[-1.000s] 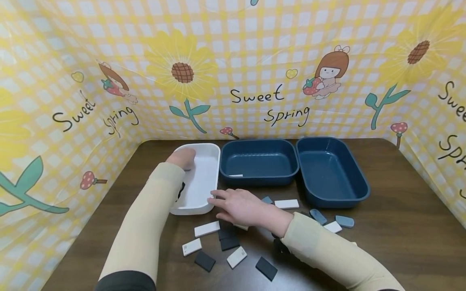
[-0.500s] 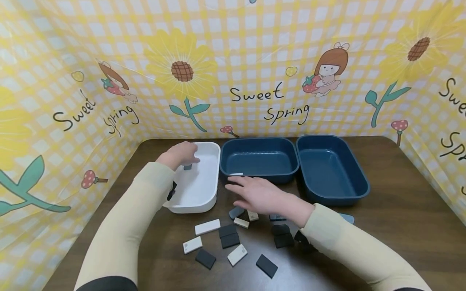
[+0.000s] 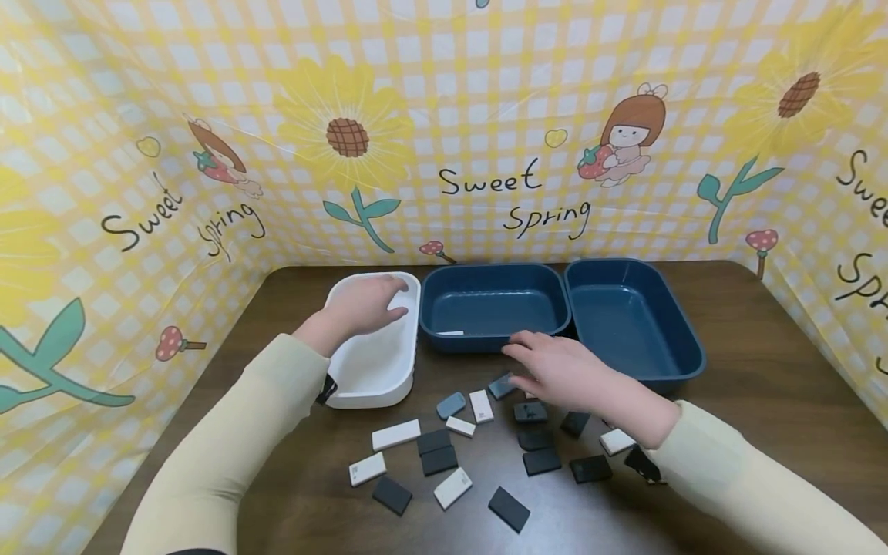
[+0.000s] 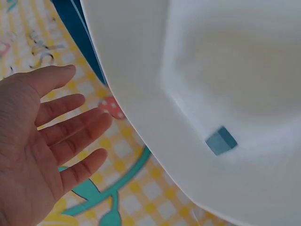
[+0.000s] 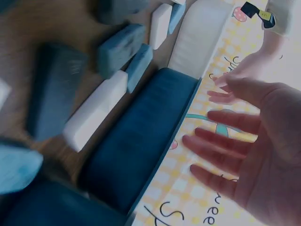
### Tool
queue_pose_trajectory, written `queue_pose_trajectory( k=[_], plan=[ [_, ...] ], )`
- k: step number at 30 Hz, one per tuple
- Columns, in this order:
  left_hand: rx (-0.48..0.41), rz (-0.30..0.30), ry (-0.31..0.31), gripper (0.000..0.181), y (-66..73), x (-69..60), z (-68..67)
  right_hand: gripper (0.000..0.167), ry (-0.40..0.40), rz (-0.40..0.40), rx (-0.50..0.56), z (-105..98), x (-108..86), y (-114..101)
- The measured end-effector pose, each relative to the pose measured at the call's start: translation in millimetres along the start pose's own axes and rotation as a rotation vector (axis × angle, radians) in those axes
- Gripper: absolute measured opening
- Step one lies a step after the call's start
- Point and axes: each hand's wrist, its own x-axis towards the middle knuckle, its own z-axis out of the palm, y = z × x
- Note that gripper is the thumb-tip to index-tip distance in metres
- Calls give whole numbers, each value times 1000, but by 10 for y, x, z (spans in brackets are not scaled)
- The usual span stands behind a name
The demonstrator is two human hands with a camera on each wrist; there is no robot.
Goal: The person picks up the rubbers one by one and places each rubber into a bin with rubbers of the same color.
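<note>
My left hand [image 3: 364,302] is over the white tray [image 3: 368,368], its fingers spread and nothing between them. A small blue block [image 4: 221,141] lies inside that tray in the left wrist view. In front of the middle navy tray [image 3: 496,308] is my right hand [image 3: 565,371], fingers apart and holding nothing. It hovers by a blue-grey block [image 3: 501,386] and a dark block [image 3: 530,412], partly covering the pieces behind it. In the right wrist view, a white block [image 5: 96,110] lies alongside the navy tray.
Several small white, black and blue-grey blocks lie scattered on the wooden table, including a long white one [image 3: 396,435] and a black one [image 3: 509,509]. A white piece [image 3: 451,333] is inside the middle tray. Another navy tray [image 3: 627,331] stands at right. Patterned cloth hangs behind.
My left hand has risen from inside the white tray and shifted right, with a blue-grey block left in there. My right hand has moved right from the white tray's corner, uncovering several blocks.
</note>
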Motion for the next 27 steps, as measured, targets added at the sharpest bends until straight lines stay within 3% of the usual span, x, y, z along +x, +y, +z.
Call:
queue_pose_trajectory(
  k=[4,7,14,20,27],
  plan=[
    [-3,69,54,45,159,-77,27,40,-37,123,-19,-3,-229,6],
    [5,125,99,42,271,-105,68,37,-74,166,-29,46,-375,-5],
    [-21,267,152,37,517,-140,168,39,-110,145,-127,205,-614,-7],
    [-42,329,147,35,659,-162,197,45,-133,153,-174,285,-663,18],
    [-40,373,138,35,713,-155,233,45,-167,175,-181,369,-665,49]
  ],
)
